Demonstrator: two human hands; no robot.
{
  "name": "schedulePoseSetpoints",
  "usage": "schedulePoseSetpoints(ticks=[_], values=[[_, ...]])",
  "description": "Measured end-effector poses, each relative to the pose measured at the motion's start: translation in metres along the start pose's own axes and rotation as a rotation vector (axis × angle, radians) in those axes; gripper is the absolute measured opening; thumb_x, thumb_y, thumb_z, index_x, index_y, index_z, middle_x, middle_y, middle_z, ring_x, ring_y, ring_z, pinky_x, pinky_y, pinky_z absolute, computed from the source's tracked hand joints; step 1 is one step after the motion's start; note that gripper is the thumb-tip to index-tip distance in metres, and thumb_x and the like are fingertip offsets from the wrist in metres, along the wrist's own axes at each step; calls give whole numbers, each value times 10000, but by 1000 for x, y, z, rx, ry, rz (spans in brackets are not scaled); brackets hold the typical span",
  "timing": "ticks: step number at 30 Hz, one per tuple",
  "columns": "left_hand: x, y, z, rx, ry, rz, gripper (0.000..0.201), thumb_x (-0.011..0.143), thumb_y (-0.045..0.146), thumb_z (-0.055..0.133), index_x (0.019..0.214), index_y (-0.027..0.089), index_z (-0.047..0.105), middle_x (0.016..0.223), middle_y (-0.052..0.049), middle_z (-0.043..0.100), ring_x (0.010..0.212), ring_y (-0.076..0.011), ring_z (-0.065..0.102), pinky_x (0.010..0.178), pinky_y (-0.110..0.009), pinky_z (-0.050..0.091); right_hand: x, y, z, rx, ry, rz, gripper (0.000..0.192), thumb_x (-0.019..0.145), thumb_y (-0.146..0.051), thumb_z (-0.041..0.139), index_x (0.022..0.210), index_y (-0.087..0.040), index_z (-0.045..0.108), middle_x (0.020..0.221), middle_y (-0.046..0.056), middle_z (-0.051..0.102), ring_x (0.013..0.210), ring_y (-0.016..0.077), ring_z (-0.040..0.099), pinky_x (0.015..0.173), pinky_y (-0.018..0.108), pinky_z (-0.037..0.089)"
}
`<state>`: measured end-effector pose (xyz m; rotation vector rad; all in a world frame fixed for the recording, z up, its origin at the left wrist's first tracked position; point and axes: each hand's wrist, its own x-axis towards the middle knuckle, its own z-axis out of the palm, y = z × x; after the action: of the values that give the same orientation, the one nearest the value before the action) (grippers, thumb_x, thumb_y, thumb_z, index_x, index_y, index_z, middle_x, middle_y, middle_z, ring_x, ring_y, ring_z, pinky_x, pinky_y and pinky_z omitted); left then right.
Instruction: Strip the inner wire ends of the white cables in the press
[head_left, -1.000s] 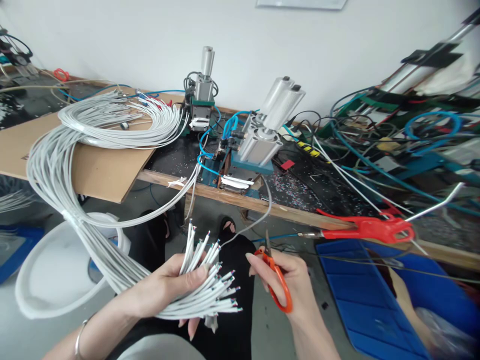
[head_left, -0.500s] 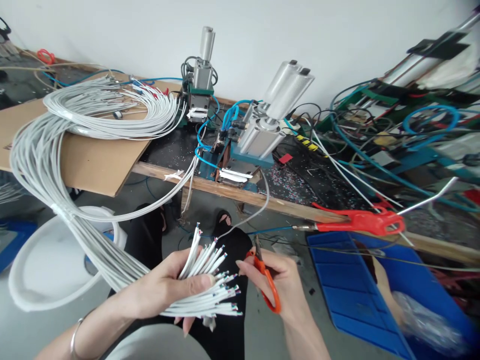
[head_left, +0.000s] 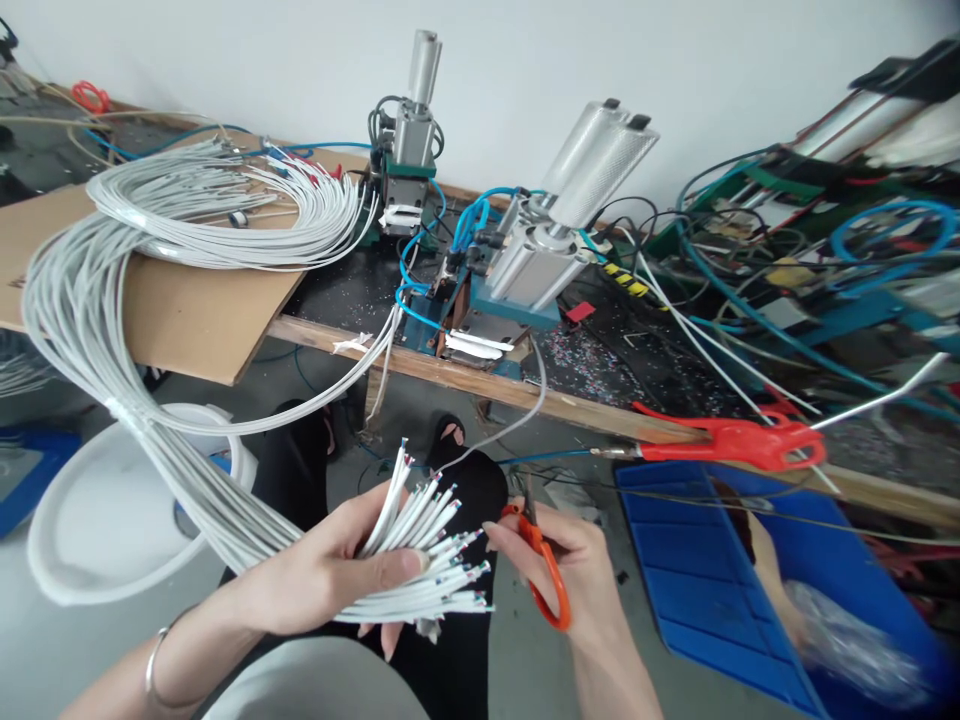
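Holding cables (head_left: pixel 217 515); cardboard print (head_left: pixel 18 283) illegible

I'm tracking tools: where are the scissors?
In the head view, the orange-handled scissors are in the right hand, right of the cable ends in the left hand.

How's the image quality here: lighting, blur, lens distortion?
Head view: soft, fairly even light, no harsh shadows; head view: cable ends and scissors fairly clear; head view: wide-angle stretching toward the right edge, where the plastic bag looks smeared.
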<state>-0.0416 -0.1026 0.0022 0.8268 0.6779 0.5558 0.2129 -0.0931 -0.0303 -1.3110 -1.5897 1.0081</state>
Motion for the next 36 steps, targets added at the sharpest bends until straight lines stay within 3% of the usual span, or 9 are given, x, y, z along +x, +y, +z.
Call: schedulePoseSetpoints(ticks=[14, 21, 25, 31, 36], values=[[1, -4, -2, -30, 13, 46, 353, 946, 503, 707, 1036, 173, 620, 783, -28, 702, 535, -85, 647, 452, -143, 422, -4, -4, 3, 12, 3, 83, 395, 895, -387, 745, 567, -190, 646, 525, -34, 467, 508, 111, 369, 517, 281, 271], [0, -7, 2, -62, 26, 0, 382, 963, 548, 658, 971, 168, 615, 736, -23, 684, 452, -67, 581, 413, -141, 443, 6, -12, 2, -137, -169, -50, 538, 862, -448, 780, 557, -193, 417, 575, -45, 392, 528, 100, 346, 491, 251, 247], [-4, -6, 6, -46, 17, -69, 418, 930, 573, 689, 968, 163, 613, 742, -7, 623, 541, -80, 591, 434, -126, 467, 9, -21, 6, -244, -252, -93, 541, 906, -394, 726, 600, -214, 317, 604, -45, 374, 549, 102, 329, 497, 253, 242], [-10, -4, 8, -16, -29, -111, 443, 959, 539, 668, 1237, 194, 662, 786, 1, 595, 566, -66, 550, 428, -107, 409, 9, -30, 7, -265, -325, -147, 506, 926, -281, 653, 615, -223, 259, 581, -50, 346, 536, 101, 308, 493, 263, 221], [-10, -5, 6, -14, -38, -126, 415, 954, 548, 671, 1152, 182, 672, 757, 11, 582, 561, -71, 551, 422, -112, 398, 9, -36, 6, -233, -382, -171, 520, 915, -280, 665, 624, -228, 237, 584, -51, 323, 539, 107, 296, 498, 282, 199]])
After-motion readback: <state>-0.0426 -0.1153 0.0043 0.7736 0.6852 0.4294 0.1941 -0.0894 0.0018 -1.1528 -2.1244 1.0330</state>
